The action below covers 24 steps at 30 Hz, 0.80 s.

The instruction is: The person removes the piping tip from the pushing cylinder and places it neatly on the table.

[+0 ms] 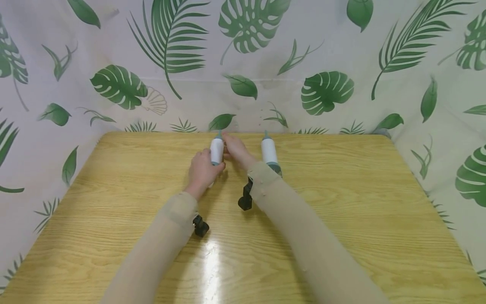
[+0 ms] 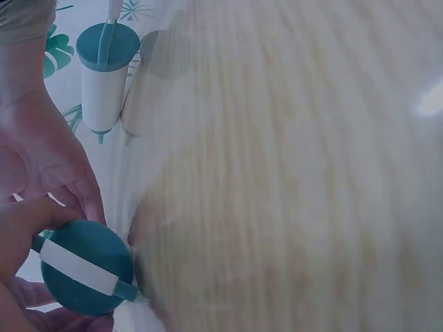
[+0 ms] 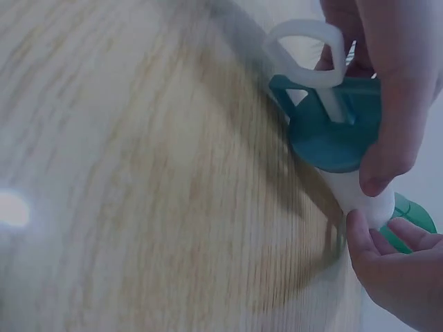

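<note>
Grip?

Left hand (image 1: pixel 203 172), 7 o'clock of the white-and-teal bottle (image 1: pixel 217 150), grips near its wide teal end (image 2: pixel 93 241). Right hand (image 1: pixel 238 152), 3 o'clock, fingertips at the white body near the nozzle (image 1: pixel 220 133); pinching or just touching, can't tell.

Bottle's spot?

12 o'clock, table's (image 1: pixel 341 211) far edge. Second bottle (image 1: pixel 268 151) beyond, at 3.

Tips?

I'd steady the teal end, right fingers light, nozzle unbent.

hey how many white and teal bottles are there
2. The first bottle is between the left hand and right hand; the second bottle is to its right, partly behind the right sleeve. More may be hidden.
</note>
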Each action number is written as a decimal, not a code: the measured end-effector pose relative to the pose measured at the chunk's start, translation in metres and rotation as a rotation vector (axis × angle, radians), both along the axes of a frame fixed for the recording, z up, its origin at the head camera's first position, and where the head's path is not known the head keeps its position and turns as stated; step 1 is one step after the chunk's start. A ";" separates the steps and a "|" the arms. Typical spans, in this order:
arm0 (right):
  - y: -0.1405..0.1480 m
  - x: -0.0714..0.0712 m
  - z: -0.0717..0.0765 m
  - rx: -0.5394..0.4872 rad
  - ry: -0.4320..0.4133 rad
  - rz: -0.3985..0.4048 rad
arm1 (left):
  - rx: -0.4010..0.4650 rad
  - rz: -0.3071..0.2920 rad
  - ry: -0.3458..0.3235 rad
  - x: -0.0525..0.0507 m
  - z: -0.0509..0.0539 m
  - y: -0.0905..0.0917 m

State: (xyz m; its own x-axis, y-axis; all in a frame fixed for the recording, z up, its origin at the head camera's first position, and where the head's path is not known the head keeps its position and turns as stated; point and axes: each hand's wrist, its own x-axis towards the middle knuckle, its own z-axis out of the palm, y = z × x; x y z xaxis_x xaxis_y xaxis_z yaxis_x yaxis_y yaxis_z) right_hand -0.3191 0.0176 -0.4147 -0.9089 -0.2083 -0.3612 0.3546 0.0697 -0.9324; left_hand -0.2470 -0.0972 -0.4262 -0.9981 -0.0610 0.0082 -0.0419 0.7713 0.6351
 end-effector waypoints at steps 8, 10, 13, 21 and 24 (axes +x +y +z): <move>0.003 0.009 0.009 -0.114 -0.005 -0.102 | 0.055 -0.007 0.060 0.003 0.002 -0.001; 0.005 0.012 0.013 -0.143 0.015 -0.108 | 0.070 -0.014 0.080 0.005 0.006 -0.002; 0.010 0.020 0.019 -0.186 0.031 -0.116 | 0.085 -0.037 0.109 0.009 0.011 -0.003; 0.036 0.046 0.035 -0.295 0.058 -0.144 | 0.057 -0.139 0.184 0.024 0.024 -0.004; 0.045 0.056 0.039 -0.331 0.080 -0.131 | 0.026 -0.177 0.226 0.030 0.026 -0.005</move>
